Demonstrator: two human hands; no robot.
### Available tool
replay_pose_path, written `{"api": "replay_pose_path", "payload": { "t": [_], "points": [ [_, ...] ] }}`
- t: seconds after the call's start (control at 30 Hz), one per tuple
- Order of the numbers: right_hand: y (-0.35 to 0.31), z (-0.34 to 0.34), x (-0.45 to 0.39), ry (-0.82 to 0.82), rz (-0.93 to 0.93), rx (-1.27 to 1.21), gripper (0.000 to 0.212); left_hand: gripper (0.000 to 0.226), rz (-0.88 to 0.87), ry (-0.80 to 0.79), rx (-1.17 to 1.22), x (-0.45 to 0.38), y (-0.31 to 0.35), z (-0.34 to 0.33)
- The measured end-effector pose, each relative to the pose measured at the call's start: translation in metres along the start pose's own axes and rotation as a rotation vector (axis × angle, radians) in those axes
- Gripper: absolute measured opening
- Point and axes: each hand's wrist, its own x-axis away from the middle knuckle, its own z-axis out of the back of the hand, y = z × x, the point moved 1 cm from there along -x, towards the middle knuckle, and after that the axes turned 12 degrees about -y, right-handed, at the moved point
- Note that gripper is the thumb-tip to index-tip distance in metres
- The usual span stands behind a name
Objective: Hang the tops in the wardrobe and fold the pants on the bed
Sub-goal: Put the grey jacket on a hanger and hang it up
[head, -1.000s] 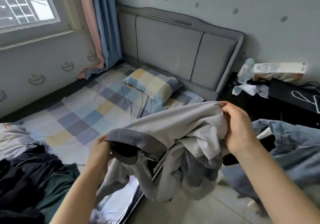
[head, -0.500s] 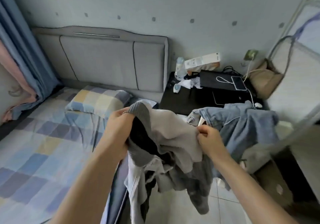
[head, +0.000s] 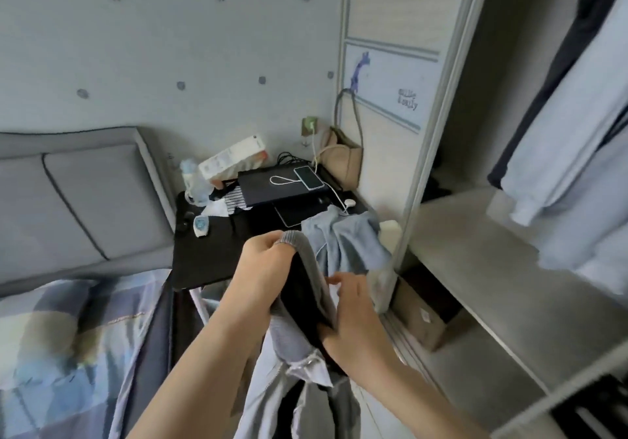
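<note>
While both hands grip the grey top (head: 307, 306), left hand (head: 263, 262) at its ribbed hem, right hand (head: 353, 316) lower, hanging in the wardrobe (head: 475, 268) remains undone; pants not seen.

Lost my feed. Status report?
Both hands, left and right, grip grey top. Wardrobe open, ahead right. Denim garment beside its door.

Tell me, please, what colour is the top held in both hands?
Grey top, ribbed hem, dark inside; seen in the head view.
</note>
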Motion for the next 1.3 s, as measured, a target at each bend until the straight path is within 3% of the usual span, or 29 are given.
{"api": "replay_pose_path", "payload": {
  "t": [0.07,0.17,0.3,0.4,0.57,0.7,0.83,1.0,1.1,1.2,1.3],
  "points": [
    [0.001,0.015,-0.007,0.107,0.020,-0.042,0.041,0.024,-0.058,-0.114,-0.045,-0.022,0.011,-0.008],
    [-0.003,0.037,-0.022,0.140,0.001,-0.260,0.030,0.021,-0.192,-0.312,-0.165,-0.050,0.029,-0.016],
    [0.003,0.058,-0.029,0.093,-0.080,-0.396,0.023,0.021,-0.296,-0.559,-0.299,-0.084,0.042,-0.031],
    [0.014,0.064,-0.024,0.159,-0.175,-0.321,0.005,0.024,-0.300,-0.681,-0.316,-0.102,0.046,-0.048],
    [0.025,0.088,-0.005,0.279,-0.476,0.047,0.029,0.045,-0.285,-0.755,-0.340,-0.116,0.051,-0.088],
    [0.019,0.111,0.009,0.288,-0.467,-0.289,0.027,0.045,-0.411,-0.866,-0.392,-0.120,0.070,-0.116],
    [0.022,0.128,0.019,0.542,-0.455,-0.431,0.019,0.043,-0.537,-1.001,-0.398,-0.122,0.095,-0.138],
    [0.031,0.160,0.013,0.789,-0.519,-0.162,0.020,0.038,-0.908,-0.964,-0.558,-0.143,0.130,-0.163],
    [0.031,0.201,0.008,0.757,-0.485,-0.068,0.020,0.035,-1.002,-0.884,-0.567,-0.168,0.157,-0.180],
    [0.031,0.262,0.005,0.751,-0.585,0.368,0.028,0.025,-1.178,-0.754,-0.649,-0.190,0.182,-0.193],
    [0.027,0.316,0.004,0.864,-0.701,0.630,0.016,0.023,-1.366,-0.625,-0.746,-0.204,0.191,-0.202]
  ]
}}
